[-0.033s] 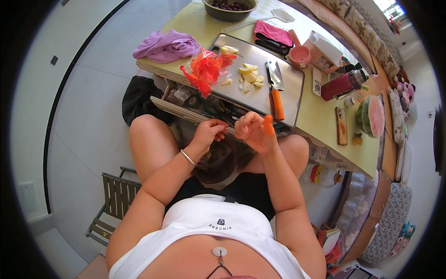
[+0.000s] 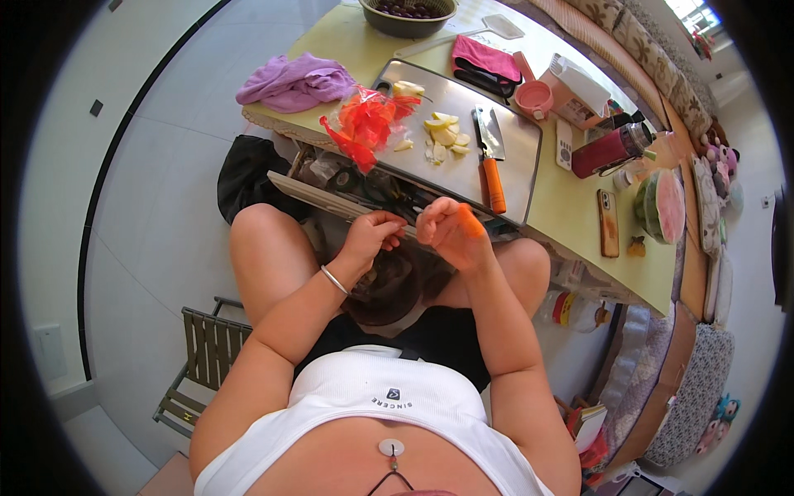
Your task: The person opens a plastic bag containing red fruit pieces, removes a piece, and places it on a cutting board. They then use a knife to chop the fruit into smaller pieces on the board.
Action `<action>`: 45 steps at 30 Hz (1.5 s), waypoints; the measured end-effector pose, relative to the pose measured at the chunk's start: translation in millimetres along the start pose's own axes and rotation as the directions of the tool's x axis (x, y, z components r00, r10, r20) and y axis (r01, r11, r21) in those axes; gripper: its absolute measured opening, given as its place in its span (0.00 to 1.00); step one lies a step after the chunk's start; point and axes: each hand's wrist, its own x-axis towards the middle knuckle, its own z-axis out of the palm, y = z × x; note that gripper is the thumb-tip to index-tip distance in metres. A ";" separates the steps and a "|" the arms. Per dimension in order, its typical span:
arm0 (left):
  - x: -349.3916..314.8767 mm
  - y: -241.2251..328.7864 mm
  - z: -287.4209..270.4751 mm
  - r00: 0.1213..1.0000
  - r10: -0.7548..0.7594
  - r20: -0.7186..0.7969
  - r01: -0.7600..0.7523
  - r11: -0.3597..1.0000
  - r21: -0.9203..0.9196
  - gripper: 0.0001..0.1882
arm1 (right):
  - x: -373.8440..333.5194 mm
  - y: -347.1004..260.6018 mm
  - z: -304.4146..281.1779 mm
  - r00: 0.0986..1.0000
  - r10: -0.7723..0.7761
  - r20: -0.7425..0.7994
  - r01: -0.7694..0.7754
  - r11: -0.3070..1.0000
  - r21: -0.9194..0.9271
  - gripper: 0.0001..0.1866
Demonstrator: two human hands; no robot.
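My left hand [image 2: 376, 236] has its thumb and fingers pinched together above an open drawer [image 2: 310, 198]. If anything is between them, it is too small to make out. Just right of it, my right hand [image 2: 453, 234] is raised with bent fingers drawn together; an orange finger cover [image 2: 470, 221] sits on one of them. What its fingertips hold, if anything, I cannot see. Beyond the hands lies a silver cutting board [image 2: 517, 157] with pale yellow cut pieces [image 2: 445, 132] and a knife [image 2: 493, 161] with an orange handle. Crumpled red-and-clear plastic [image 2: 368, 124] lies over its left side.
A dark round bin [image 2: 385, 302] stands between my knees. On the table are a purple cloth [image 2: 296, 83], a bowl of dark fruit [image 2: 409, 16], a pink cup [image 2: 534, 99], a maroon flask [image 2: 612, 151], a phone [image 2: 608, 223] and a cut watermelon [image 2: 662, 207].
The right hand's orange-covered finger has tipped from upright toward the other fingers. My left hand stays pinched in the same place, and the things on the table have not moved.
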 end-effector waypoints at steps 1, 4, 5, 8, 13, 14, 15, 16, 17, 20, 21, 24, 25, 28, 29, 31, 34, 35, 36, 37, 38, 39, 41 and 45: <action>-0.6 1.1 0.2 1.000 0.002 -0.002 -0.001 1.000 0.007 0.08 | 0.6 0.0 -1.4 0.998 0.017 -0.063 -0.021 0.998 -0.066 0.20; -0.9 1.6 0.2 1.000 -0.001 -0.003 0.001 1.000 0.002 0.08 | -0.1 2.7 -3.0 0.981 0.064 -0.183 -0.083 0.992 -0.097 0.13; -1.1 1.9 0.3 1.000 0.004 0.000 -0.004 1.000 -0.001 0.08 | -0.5 4.8 -3.8 0.971 0.069 -0.230 -0.102 0.985 -0.136 0.12; -3.0 3.7 0.2 1.000 0.031 -0.002 -0.031 0.999 -0.026 0.07 | 0.6 10.6 -7.2 0.955 0.026 -0.294 -0.129 0.933 -0.335 0.09; -26.5 22.1 19.5 0.919 0.370 -0.137 -0.364 0.929 0.067 0.04 | 6.7 23.9 -0.4 0.873 -0.198 -0.446 -0.205 0.681 -0.703 0.16; -31.6 26.6 20.7 0.849 0.517 -0.107 -0.492 0.849 0.192 0.04 | 6.8 25.5 -0.4 0.857 -0.246 -0.453 -0.232 0.601 -0.765 0.19; -36.6 30.3 20.7 0.760 0.647 -0.059 -0.603 0.736 0.309 0.04 | 7.3 26.8 0.9 0.848 -0.281 -0.449 -0.257 0.523 -0.813 0.22; -41.2 33.1 20.7 0.655 0.756 0.007 -0.690 0.594 0.412 0.05 | 8.1 27.2 3.5 0.840 -0.316 -0.441 -0.282 0.441 -0.852 0.26; -46.1 35.2 21.5 0.640 0.767 0.037 -0.705 0.568 0.426 0.06 | 8.5 27.6 5.9 0.833 -0.349 -0.430 -0.307 0.354 -0.883 0.29; -51.0 34.6 24.1 0.534 0.837 0.118 -0.754 0.408 0.515 0.09 | 7.7 29.3 11.5 0.862 -0.412 -0.296 -0.272 0.118 -0.955 0.38; -50.4 37.8 24.4 0.512 0.846 0.151 -0.758 0.362 0.543 0.09 | 7.8 29.3 13.3 0.871 -0.398 -0.288 -0.278 0.085 -0.957 0.40; -45.2 48.1 20.9 0.480 0.832 0.279 -0.779 0.258 0.572 0.11 | 7.5 29.4 14.5 0.906 -0.346 -0.246 -0.266 -0.012 -0.964 0.45; -40.2 48.3 15.1 0.489 0.804 0.339 -0.795 0.250 0.552 0.11 | 7.2 29.0 12.3 0.921 -0.322 -0.218 -0.244 -0.042 -0.969 0.47; -43.4 50.3 2.5 0.783 0.521 0.339 -0.621 0.658 0.425 0.09 | 7.3 27.2 13.1 0.940 -0.280 -0.197 -0.209 -0.016 -0.978 0.51; -44.8 50.6 0.8 0.877 0.349 0.331 -0.459 0.813 0.357 0.08 | 7.4 25.8 15.4 0.942 -0.271 -0.200 -0.204 0.012 -0.979 0.53; -44.1 46.9 -0.1 0.880 0.328 0.345 -0.392 0.910 0.135 0.06 | 10.3 21.4 24.8 0.946 -0.253 -0.203 -0.207 0.013 -0.978 0.54; -41.9 44.9 -1.4 0.842 0.390 0.372 -0.446 0.892 0.073 0.04 | 12.2 17.5 29.8 0.946 -0.259 -0.194 -0.197 0.011 -0.980 0.56; -41.0 45.2 -1.8 0.821 0.424 0.383 -0.493 0.864 0.099 0.03 | 12.4 16.6 29.6 0.945 -0.266 -0.187 -0.192 0.010 -0.981 0.57; -40.7 46.7 -1.8 0.836 0.382 0.393 -0.436 0.898 0.056 0.03 | 12.1 15.9 27.6 0.953 -0.232 -0.194 -0.188 0.050 -0.981 0.59; -41.1 49.2 -1.6 0.849 0.339 0.405 -0.376 0.926 0.014 0.03 | 11.3 15.4 24.5 0.960 -0.196 -0.199 -0.185 0.091 -0.979 0.60; -40.8 50.9 -1.9 0.859 0.296 0.419 -0.314 0.949 -0.027 0.03 | 10.4 14.7 22.6 0.966 -0.160 -0.202 -0.182 0.132 -0.974 0.62; -39.6 52.0 -5.1 0.864 0.239 0.443 -0.253 0.967 -0.028 0.04 | 10.2 15.1 23.7 0.978 -0.123 -0.168 -0.146 0.170 -0.975 0.63; -36.8 54.1 -11.4 0.863 0.126 0.490 -0.130 0.991 -0.025 0.05 | 10.3 14.5 27.6 0.994 -0.053 -0.094 -0.078 0.250 -0.965 0.67; -35.1 49.8 -8.9 0.811 0.060 0.582 -0.119 0.991 0.063 0.07 | 9.1 23.8 24.1 0.999 0.045 0.003 -0.011 0.310 -0.951 0.69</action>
